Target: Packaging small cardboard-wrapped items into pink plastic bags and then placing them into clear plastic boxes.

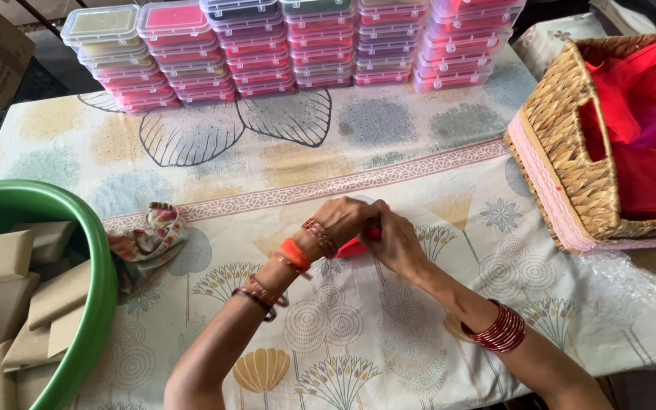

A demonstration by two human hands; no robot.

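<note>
My left hand (347,219) and my right hand (395,241) meet over the middle of the cloth-covered table (434,175). Both close on a small red piece (356,245), which shows only as a sliver below my fingers; the hands hide most of it. Several bangles and an orange band sit on my left wrist, and a stack of red bangles rings my right forearm. Whether the red piece rests on the cloth or is lifted off it, I cannot tell.
A green tub (96,304) with several tan cardboard boxes stands at the left edge. A crumpled patterned rag (149,235) lies beside it. Stacks of lidded plastic boxes (298,45) line the far edge. A wicker basket (563,144) with red netting sits at right.
</note>
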